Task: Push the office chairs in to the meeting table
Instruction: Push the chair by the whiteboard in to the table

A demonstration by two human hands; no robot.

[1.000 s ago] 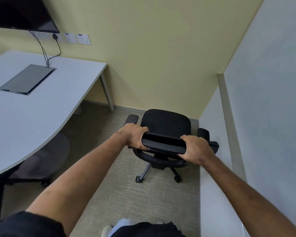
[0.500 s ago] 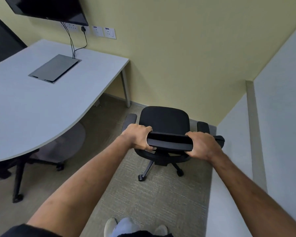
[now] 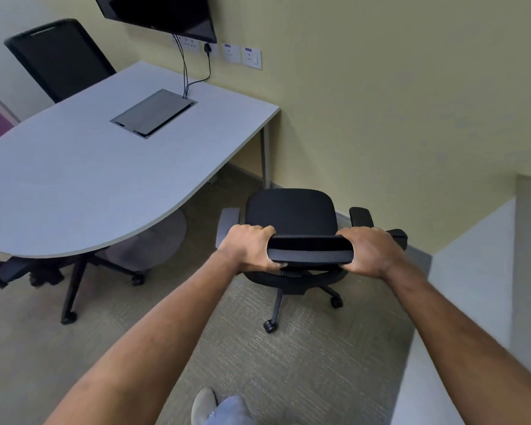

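A black wheeled office chair [image 3: 290, 211] stands on the carpet to the right of the white meeting table [image 3: 83, 179], its seat facing the yellow wall. My left hand [image 3: 249, 248] grips the left end of its backrest top edge and my right hand [image 3: 370, 251] grips the right end. A second chair [image 3: 149, 243] with a grey seat sits tucked under the table's curved edge. A third black chair [image 3: 60, 58] stands at the table's far side.
A grey cable box [image 3: 154, 113] is set in the tabletop, with cables running up to wall sockets below a dark screen [image 3: 160, 13]. A white partition [image 3: 478, 286] closes the right side. A table leg [image 3: 265, 157] stands near the yellow wall. My shoe [image 3: 204, 404] shows at the bottom.
The view has swung left and the table now fills more of the frame, with the far chair coming into sight. Both hands keep their grip on the backrest.
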